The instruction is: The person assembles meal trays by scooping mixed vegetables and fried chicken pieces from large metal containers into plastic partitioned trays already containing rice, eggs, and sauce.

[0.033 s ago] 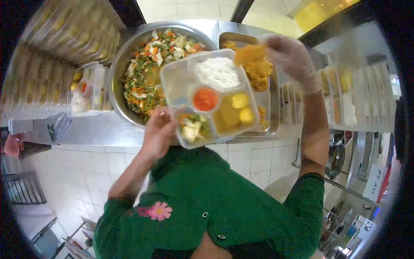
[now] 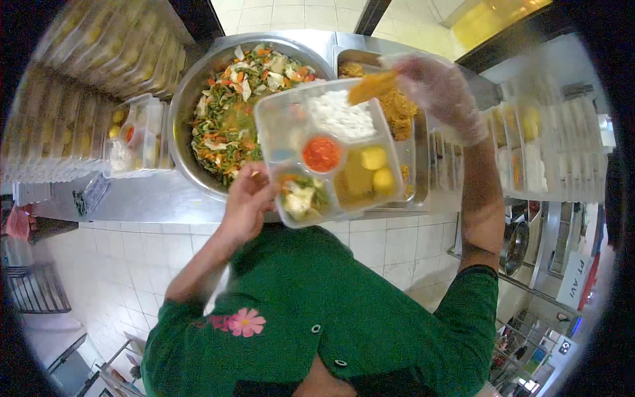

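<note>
My left hand [image 2: 246, 206], bare, is closed on the left edge of a clear plastic compartment food tray [image 2: 281, 124], held tilted above the counter. In the tray lie white rice [image 2: 342, 116], red chili sauce [image 2: 322, 154] in the round middle cup, mixed vegetables [image 2: 301, 200], and two yellow round pieces [image 2: 378, 168] in a brown-yellow sauce. The upper left compartment holds no food. My right hand [image 2: 442, 92], in a clear plastic glove, is blurred and pinches a flat golden fried piece [image 2: 372, 86] over the rice's far edge; its exact kind is unclear.
Left of centre stands a large steel bowl [image 2: 177, 142] of chopped vegetables. A steel pan [image 2: 421, 159] with golden fried pieces [image 2: 398, 119] lies partly behind the tray. Stacks of filled clear trays [image 2: 59, 126] rise at the left, and more packed trays [image 2: 529, 149] stand at the right.
The fried piece in my right hand has moved slightly left, in over the rice. My left hand has shifted the compartment tray a little to the right.
</note>
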`<state>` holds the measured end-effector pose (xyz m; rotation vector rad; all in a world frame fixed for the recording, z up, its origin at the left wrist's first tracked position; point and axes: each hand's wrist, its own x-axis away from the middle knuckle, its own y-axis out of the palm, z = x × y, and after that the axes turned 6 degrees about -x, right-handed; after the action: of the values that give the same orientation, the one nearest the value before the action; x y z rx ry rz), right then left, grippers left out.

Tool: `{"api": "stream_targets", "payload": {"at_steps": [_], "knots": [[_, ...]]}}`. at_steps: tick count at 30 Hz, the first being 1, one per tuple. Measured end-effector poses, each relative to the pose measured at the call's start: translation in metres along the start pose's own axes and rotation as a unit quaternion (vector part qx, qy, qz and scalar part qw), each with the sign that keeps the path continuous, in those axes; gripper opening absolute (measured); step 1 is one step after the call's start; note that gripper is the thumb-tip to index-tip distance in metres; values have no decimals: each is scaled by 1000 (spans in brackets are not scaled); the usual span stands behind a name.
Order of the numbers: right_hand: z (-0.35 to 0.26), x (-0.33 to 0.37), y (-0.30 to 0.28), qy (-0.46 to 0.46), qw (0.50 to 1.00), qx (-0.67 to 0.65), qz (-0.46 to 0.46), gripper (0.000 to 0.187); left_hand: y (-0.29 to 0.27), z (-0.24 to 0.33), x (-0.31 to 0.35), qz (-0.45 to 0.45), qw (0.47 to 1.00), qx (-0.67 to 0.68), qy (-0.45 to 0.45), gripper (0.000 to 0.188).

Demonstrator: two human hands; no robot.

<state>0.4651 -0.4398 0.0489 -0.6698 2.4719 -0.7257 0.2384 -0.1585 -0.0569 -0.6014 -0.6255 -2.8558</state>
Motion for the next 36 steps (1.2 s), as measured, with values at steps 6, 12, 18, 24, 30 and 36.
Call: {"api": "stream_targets", "payload": {"at_steps": [6, 12, 18, 24, 30, 36], "knots": [[-18, -15, 72, -224, 964, 79, -121, 9, 2, 7, -5, -94, 993, -77, -6, 26], [-36, 36, 23, -26, 998, 42, 44, 12, 3, 14, -4, -130, 989, -76, -9, 22], [-72, 153, -41, 280, 933, 78, 211, 29, 49, 54, 0, -139, 985, -90, 40, 26], [-133, 199, -106, 306, 912, -84, 258, 31, 162, 104, 10, -205, 975, -26, 78, 20], [-101, 241, -218, 198, 896, -169, 361, 26, 294, 115, 11, -303, 937, -66, 161, 23], [-45, 272, -326, 213, 904, -85, 360, 22, 417, 77, -27, -326, 935, -25, 139, 27]]}}
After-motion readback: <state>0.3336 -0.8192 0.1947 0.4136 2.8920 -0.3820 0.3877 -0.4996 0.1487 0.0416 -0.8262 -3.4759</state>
